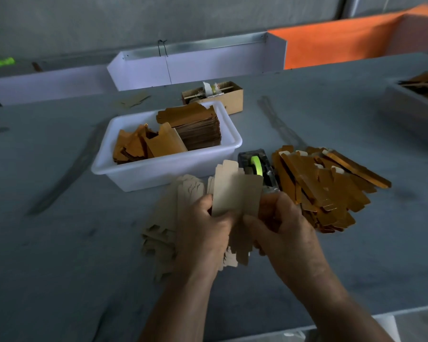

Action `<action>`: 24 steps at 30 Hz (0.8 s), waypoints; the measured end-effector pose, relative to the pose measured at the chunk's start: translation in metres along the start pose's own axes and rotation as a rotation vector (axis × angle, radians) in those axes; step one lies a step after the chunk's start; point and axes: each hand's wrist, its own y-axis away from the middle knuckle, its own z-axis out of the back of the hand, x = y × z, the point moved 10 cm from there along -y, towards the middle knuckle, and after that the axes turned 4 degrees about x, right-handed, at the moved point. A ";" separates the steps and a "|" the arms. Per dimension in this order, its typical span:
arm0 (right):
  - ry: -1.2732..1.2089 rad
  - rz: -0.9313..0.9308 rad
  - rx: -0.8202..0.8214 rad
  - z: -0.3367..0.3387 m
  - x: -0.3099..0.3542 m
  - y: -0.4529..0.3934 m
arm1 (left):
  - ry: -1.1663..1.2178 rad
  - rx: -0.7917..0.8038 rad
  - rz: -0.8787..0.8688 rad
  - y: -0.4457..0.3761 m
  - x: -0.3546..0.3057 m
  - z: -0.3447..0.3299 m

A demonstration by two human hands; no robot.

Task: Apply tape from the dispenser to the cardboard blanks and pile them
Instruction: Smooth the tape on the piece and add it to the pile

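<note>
A beige cardboard blank (pixel 235 188) stands tilted above the table, plain side towards me. My left hand (pixel 203 233) grips its lower left edge and my right hand (pixel 282 230) pinches its lower right edge. Directly behind the blank sits a dark tape dispenser (pixel 257 166) with a bright green roll. Under my hands lies a loose heap of beige blanks (pixel 163 225). To the right of the dispenser spreads a pile of gold-faced blanks (pixel 326 188).
A white plastic tub (pixel 158 169) behind my hands holds more gold blanks. Behind it stands a small cardboard box (pixel 232 95) with scraps. A grey tray (pixel 410 109) with blanks sits far right. White and orange bins line the back. The table's near edge lies at the lower right.
</note>
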 end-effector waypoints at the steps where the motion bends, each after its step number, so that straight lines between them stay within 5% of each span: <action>1: -0.035 0.002 0.015 -0.003 0.000 0.001 | -0.003 0.009 0.006 0.001 0.001 -0.001; 5: -0.219 -0.019 0.111 -0.015 -0.001 0.003 | 0.036 0.102 0.030 0.006 0.002 -0.010; 12: -0.179 -0.084 0.086 -0.012 -0.014 0.000 | -0.017 0.271 0.003 0.011 -0.005 -0.021; 18: -0.163 -0.182 -0.064 0.006 -0.029 0.000 | -0.039 0.355 0.038 0.015 -0.002 -0.021; 24: -0.588 -0.336 0.158 -0.021 -0.038 0.005 | -0.059 0.344 0.062 0.012 0.004 -0.020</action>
